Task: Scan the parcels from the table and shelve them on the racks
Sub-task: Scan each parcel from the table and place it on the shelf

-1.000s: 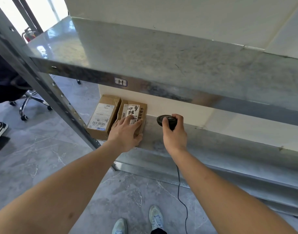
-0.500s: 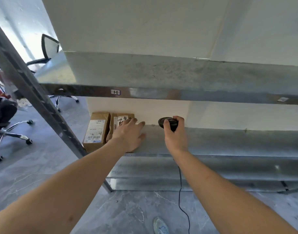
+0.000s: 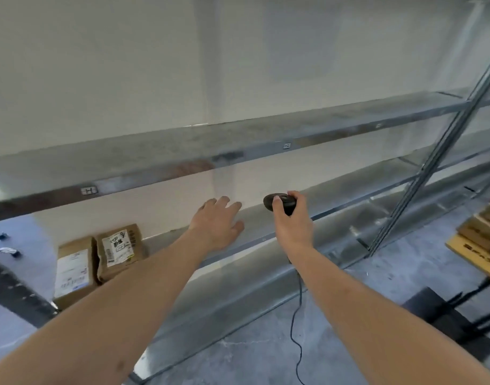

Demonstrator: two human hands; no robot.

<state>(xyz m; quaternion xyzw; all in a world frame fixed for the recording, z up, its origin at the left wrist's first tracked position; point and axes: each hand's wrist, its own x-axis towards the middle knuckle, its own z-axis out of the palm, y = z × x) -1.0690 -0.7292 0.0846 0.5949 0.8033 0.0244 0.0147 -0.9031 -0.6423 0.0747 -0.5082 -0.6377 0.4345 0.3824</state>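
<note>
The right hand (image 3: 292,227) grips a black corded barcode scanner (image 3: 280,202); its cable (image 3: 295,323) hangs to the floor. The left hand (image 3: 217,225) hovers empty, fingers spread and relaxed. Two cardboard parcels (image 3: 98,259) stand side by side at the left end of the lower metal shelf (image 3: 335,207), each bearing a white shipping label with blurred print. The upper shelf edge (image 3: 155,176) carries a tag reading "H" (image 3: 89,190).

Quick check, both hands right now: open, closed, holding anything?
Left hand: open, holding nothing.
Right hand: gripping the black scanner.
</note>
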